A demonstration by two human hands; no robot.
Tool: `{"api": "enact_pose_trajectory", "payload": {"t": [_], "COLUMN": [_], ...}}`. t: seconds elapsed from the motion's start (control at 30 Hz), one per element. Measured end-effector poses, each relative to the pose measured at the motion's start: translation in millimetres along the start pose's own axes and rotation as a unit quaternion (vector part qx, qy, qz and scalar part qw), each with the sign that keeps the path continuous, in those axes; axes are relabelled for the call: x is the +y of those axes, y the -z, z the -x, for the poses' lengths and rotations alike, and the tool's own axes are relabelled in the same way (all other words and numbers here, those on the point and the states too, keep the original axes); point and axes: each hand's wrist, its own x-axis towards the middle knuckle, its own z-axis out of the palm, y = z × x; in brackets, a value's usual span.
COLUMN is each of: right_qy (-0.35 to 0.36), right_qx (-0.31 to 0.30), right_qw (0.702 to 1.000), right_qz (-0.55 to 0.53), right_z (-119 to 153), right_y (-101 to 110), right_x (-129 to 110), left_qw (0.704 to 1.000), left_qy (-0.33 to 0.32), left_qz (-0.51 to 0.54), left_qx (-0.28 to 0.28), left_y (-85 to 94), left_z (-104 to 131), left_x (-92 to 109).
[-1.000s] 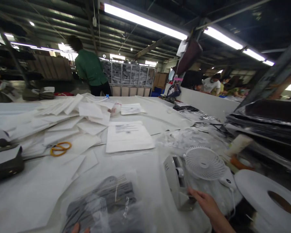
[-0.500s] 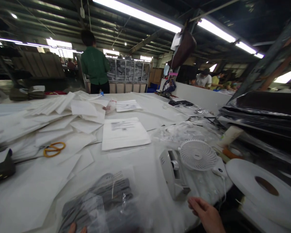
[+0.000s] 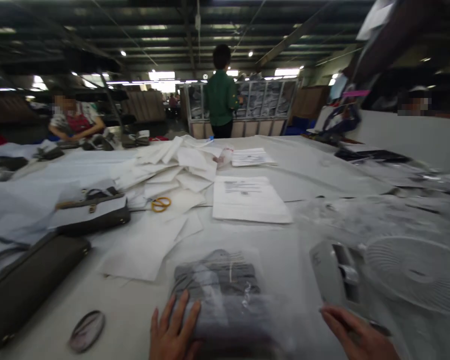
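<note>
My left hand [image 3: 173, 330] lies flat with fingers spread on the near left corner of a clear plastic bag [image 3: 225, 290] that holds a folded grey garment. My right hand [image 3: 354, 334] hovers at the bag's right edge, fingers apart and holding nothing, just below a grey tape dispenser [image 3: 335, 272]. A small white fan [image 3: 416, 272] lies to the right of the dispenser. The view is motion-blurred.
On the white table [image 3: 307, 170] lie stacked paper sheets [image 3: 247, 200], orange-handled scissors [image 3: 161, 203], two dark bags [image 3: 92, 212] at left and a small round disc [image 3: 86, 330]. A person in green [image 3: 220, 97] stands at the far end; another person [image 3: 73, 122] sits at far left.
The view has swung left, bringing the dark bags into sight and the white roll out. My left hand has moved up onto the plastic bag; my right hand has left the dispenser's base.
</note>
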Motion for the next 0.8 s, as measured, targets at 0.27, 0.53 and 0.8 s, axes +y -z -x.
{"api": "enact_pose_trajectory", "payload": {"t": [0.27,0.53,0.8], "right_qy": [0.467,0.565,0.578], "right_qx": [-0.442,-0.512,-0.463], "right_qw": [0.764,0.619,0.584], "right_qz": [0.051,0.190,0.332], "right_z": [-55.2,-70.3,-56.9], "right_y": [-74.9,-151.4,-173.0], "right_x": [-218.4,-253.2,-270.9], "left_qw": [0.997,0.989,0.989], "left_qy": [0.069,0.112,0.082], "left_qz": [0.038,0.089,0.112], "left_qx": [-0.007,-0.044,0.054], "left_y": [3.2,3.4,0.2], "left_z": [-2.3,-4.5,0.2], "left_x": [9.7,9.5,9.6]}}
